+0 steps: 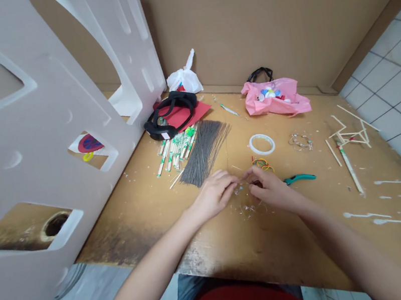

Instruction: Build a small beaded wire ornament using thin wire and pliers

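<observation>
Over the middle of the table my left hand point(218, 191) is closed, its thumb and fingers pinched on a fine wire. Close beside it on the right, my right hand point(270, 187) pinches at the same wire, fingers bent. The wire is so thin that its exact path between the fingertips is hard to make out. Below the fingertips, clear beads on thin wire loops point(250, 208) lie against the tabletop. A bundle of dark grey wires point(203, 154) is just beyond my left hand. Teal-handled pliers point(304, 177) lie right of my right hand, their jaws partly hidden.
Yellow and red rubber bands point(262, 163), a tape roll point(261, 144) and a beaded wire ring point(301, 141) lie beyond my right hand. Wrapped chopsticks point(174, 151), a black headset strap point(174, 113), a pink bag point(276, 98) and a stick frame point(353, 138) surround them. A white plastic panel point(65, 115) stands left.
</observation>
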A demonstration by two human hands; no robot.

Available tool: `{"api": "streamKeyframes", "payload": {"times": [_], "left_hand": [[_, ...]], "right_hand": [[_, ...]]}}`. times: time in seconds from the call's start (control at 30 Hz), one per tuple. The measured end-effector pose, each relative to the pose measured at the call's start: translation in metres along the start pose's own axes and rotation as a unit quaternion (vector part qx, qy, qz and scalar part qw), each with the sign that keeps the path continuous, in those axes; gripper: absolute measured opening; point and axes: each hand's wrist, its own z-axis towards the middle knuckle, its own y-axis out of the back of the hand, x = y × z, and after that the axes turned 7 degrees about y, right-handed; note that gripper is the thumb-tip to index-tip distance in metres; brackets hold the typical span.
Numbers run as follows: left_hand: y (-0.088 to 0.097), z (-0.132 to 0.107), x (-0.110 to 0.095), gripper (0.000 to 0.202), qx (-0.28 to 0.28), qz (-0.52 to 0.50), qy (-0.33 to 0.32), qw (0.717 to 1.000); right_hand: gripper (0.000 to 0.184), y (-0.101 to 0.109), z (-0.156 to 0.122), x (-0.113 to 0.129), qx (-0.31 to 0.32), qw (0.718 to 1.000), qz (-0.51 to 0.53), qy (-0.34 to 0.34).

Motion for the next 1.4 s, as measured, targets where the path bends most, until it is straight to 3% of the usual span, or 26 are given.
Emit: {"api": "streamKeyframes", "payload": {"times": [0.23, 0.4, 0.5, 0.6, 0.73, 0.87, 1.0, 1.2, 1.33, 1.4], "left_hand": [[0.001, -0.001, -0.003, 0.025, 0.055, 0.122, -0.020, 0.991], [-0.005, -0.002, -0.003, 0.026, 0.082, 0.134, -0.026, 0.987], [-0.005, -0.002, -0.003, 0.026, 0.096, 0.091, -0.040, 0.990], [-0.001, -0.001, -0.003, 0.025, 0.111, 0.031, -0.043, 0.992], [0.002, 0.001, 0.002, 0.017, 0.070, -0.116, 0.049, 0.990], [-0.004, 0.003, 0.010, 0.020, 0.044, -0.302, 0.176, 0.936], [-0.008, 0.006, 0.017, 0.024, 0.032, -0.388, 0.213, 0.896], [-0.003, 0.011, 0.025, 0.030, -0.030, -0.411, 0.248, 0.877], [-0.005, 0.010, 0.028, 0.034, 0.008, -0.438, 0.279, 0.855], [-0.008, 0.009, 0.028, 0.037, 0.030, -0.430, 0.277, 0.859]], "right_hand": [[0.036, -0.001, 0.003, 0.001, 0.037, 0.999, -0.007, 0.002], [0.046, -0.006, 0.009, 0.002, 0.042, 0.999, -0.020, -0.004], [0.044, -0.004, 0.010, 0.000, 0.044, 0.999, -0.012, -0.002], [0.030, 0.002, 0.010, -0.005, 0.085, 0.996, 0.035, -0.017], [0.007, 0.007, 0.009, -0.014, 0.128, 0.982, 0.137, -0.031], [0.012, 0.005, 0.008, -0.020, 0.136, 0.964, 0.222, -0.048], [0.018, 0.000, 0.009, -0.025, 0.138, 0.946, 0.284, -0.078], [0.024, -0.001, 0.021, -0.033, 0.064, 0.920, 0.367, -0.124], [0.023, 0.002, 0.027, -0.039, 0.014, 0.900, 0.415, -0.133], [0.023, 0.001, 0.027, -0.041, 0.001, 0.891, 0.432, -0.138]]}}
